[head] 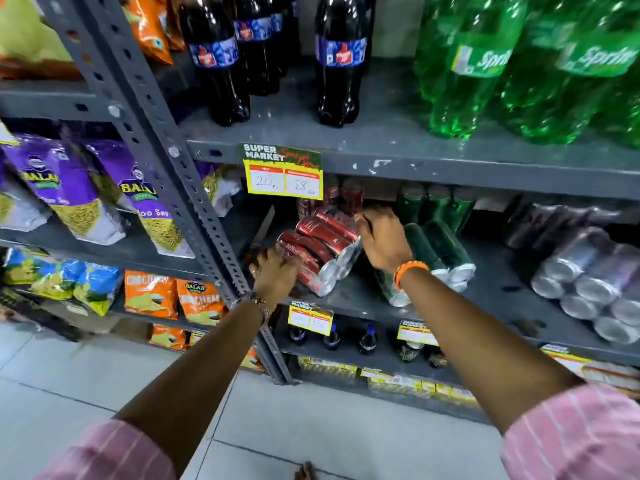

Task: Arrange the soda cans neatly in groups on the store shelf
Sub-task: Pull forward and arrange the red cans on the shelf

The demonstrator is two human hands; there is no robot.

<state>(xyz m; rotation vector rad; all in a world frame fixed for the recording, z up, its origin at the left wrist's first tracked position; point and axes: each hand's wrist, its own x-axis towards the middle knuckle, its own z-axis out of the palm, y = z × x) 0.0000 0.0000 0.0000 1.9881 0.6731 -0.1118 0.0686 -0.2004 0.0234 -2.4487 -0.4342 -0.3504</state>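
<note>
A stack of red Coca-Cola cans (320,252), laid on their sides with silver ends outward, is gripped from both sides on the grey metal shelf (502,296). The left hand (275,275) is closed over the lower left end of the stack, and the right hand (382,237), an orange band at its wrist, is pressed with spread fingers against the upper right side. Behind the grip, more red cans (346,195) are seen upright. Just right of the right hand, dark green cans (440,251) lie on their sides, with others of the same colour upright behind them; their brand cannot be read. Further right, well apart from the grip, a pile of silver cans (588,282) is blurred.

Above the grip, a price tag (282,171) is read as "SUPER MARKET", with "20" and "18" handwritten. On the shelf above, dark cola bottles (216,57) with blue labels and green Sprite bottles (485,64) are stood. Left of the grip, purple Balaji snack bags (145,202) are marked "Aloo Sev".
</note>
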